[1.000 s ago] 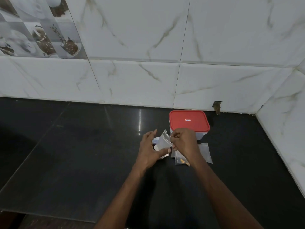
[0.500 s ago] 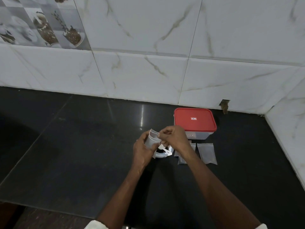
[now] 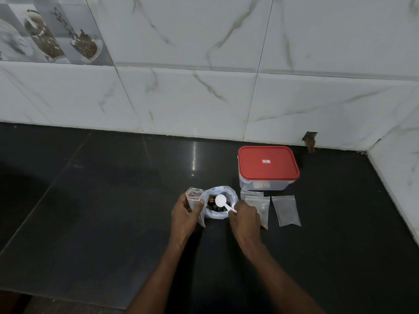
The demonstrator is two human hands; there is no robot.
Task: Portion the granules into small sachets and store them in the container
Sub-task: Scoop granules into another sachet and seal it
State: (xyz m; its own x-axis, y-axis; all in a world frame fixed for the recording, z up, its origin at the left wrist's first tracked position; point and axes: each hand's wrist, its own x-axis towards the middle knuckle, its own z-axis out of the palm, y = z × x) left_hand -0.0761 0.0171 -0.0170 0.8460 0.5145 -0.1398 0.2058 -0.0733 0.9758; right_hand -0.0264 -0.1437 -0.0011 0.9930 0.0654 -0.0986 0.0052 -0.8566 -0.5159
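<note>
Head view: scooping is judged in hand, an open sachet (image 3: 194,198) being gripped upright by the left hand (image 3: 184,215) just left of the granule bag (image 3: 220,202), over which a white scoop (image 3: 223,202) is pinched by the right hand (image 3: 244,217), so a filled scoop must next be tipped into the sachet mouth, the lidded container (image 3: 267,167) waiting far right on the tabletop (image 3: 113,211).

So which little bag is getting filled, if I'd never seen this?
Find the box with the red lid on the black counter. Left of it sits a bag of brown bits. Left again, the left hand holds an empty sachet upright, mouth open; the others lie flat.
</note>
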